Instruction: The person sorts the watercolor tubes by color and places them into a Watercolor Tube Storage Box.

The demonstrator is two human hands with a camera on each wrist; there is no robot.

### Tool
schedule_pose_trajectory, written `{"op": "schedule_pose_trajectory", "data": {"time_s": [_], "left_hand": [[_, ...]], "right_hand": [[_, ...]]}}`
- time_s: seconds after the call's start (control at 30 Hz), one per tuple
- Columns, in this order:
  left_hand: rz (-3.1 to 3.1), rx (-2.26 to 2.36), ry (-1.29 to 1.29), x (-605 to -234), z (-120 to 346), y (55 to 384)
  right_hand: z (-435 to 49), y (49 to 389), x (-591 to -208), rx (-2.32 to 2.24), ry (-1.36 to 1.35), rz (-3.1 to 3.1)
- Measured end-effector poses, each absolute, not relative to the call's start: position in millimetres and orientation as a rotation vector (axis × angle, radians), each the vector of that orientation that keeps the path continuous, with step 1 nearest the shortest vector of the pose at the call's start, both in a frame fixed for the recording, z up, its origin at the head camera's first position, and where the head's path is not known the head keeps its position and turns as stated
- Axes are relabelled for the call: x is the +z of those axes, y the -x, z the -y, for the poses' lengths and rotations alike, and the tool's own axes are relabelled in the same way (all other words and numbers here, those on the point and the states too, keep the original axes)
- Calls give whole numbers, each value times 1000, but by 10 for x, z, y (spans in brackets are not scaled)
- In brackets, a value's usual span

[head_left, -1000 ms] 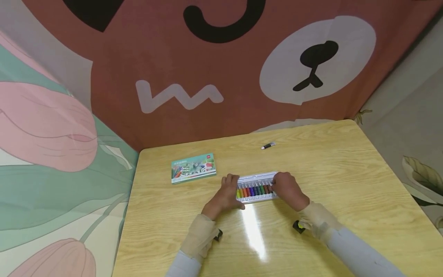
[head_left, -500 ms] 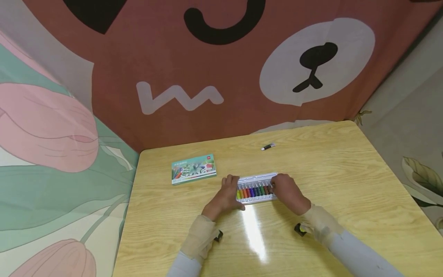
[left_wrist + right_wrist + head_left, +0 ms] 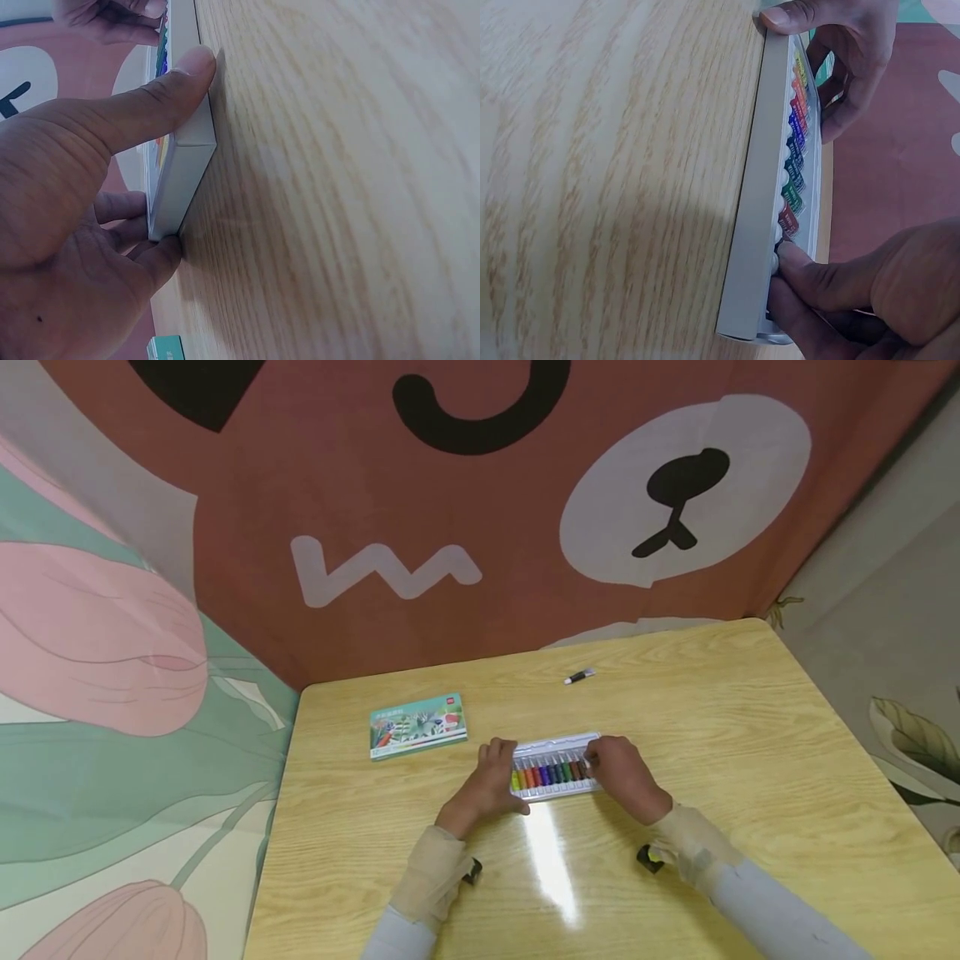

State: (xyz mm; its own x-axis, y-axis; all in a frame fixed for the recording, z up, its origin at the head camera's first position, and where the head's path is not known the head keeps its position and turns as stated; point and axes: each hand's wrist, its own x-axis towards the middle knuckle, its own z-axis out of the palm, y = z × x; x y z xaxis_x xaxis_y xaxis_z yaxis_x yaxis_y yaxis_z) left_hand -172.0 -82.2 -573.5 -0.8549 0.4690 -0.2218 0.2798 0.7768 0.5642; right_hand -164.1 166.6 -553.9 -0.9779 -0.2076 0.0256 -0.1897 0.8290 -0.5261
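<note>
A white tray (image 3: 553, 746) holds a row of coloured paint tubes (image 3: 796, 135), running from yellow through red, blue and green to brown. My left hand (image 3: 483, 783) grips the tray's left end, thumb on the near wall and fingers at the far side, as the left wrist view shows. At the other end, my right hand (image 3: 628, 779) pinches a dark paint tube (image 3: 775, 259) by its white-capped end between thumb and forefinger. Most of that tube is hidden behind the fingers. The tray lies on the wooden table (image 3: 750, 735).
A flat teal paint box (image 3: 418, 727) with a printed picture lies behind and left of the tray. Toward the table's back edge lies a single black paint tube (image 3: 580, 677) with a white cap. Printed cloth (image 3: 450, 635) hangs behind the table.
The right hand has shifted very slightly left at the tray's right end. The left hand, tray, box and loose tube stay where they were.
</note>
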Motion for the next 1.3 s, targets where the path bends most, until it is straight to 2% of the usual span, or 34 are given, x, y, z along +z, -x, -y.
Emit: {"op": "schedule_pose_trajectory", "data": {"time_s": [0.4,0.63,0.8,0.97,1.3], "left_hand": [[-2618,752,-561,-5756,829,1736],[-2617,760,-571,-5756,842,1723],[-2614,752,-579,-5719,832,1728],[-2616,742,-584,-5739,834,1747],[-2612,740,-574,-5771,841,1746]], "right_hand": [[-1671,1659,-5591,-853,331,-2962],[-1683,1762,-5516,-667,558,-3004],[-1639,2023,-5446,-404,629,-3131],[-1614,2424,-5399,-220,694,-3213],[-1705,3000,-5417,17,810,-3048]]}}
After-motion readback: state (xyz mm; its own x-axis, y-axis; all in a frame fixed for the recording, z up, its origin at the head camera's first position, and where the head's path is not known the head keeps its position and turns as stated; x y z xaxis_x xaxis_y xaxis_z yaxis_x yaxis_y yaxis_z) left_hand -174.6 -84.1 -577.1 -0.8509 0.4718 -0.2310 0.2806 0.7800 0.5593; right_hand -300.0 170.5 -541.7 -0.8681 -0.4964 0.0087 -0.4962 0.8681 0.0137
